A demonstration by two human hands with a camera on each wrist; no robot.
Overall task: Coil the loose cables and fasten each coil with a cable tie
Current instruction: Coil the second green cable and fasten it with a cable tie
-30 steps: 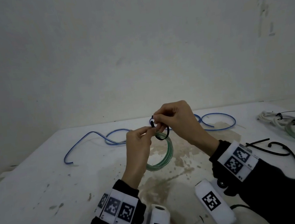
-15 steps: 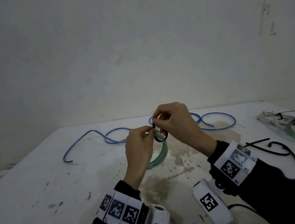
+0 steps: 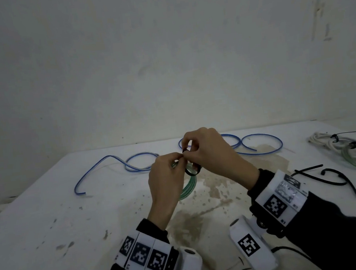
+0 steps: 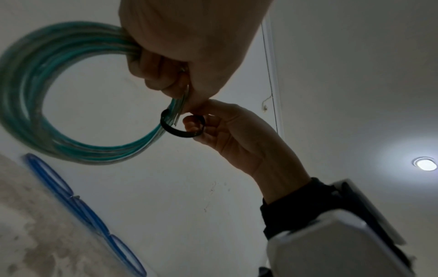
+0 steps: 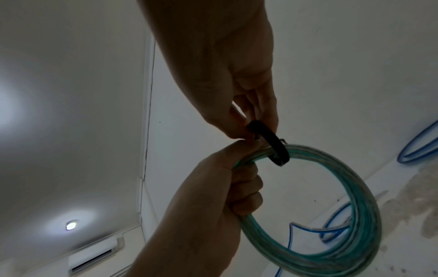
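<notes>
Green cable coil gripped in curled left hand above stained white surface, black cable tie looped round its strands, pinched by right hand.

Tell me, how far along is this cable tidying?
Done: two tied coils lie at the table's far right. In hand: the left hand grips the green coil while the right hand pinches a black tie looped around it, not yet tight. Left: the blue cable lies loose; spare ties wait.

Stained white table carries blue cable, tied coils, black ties.
</notes>
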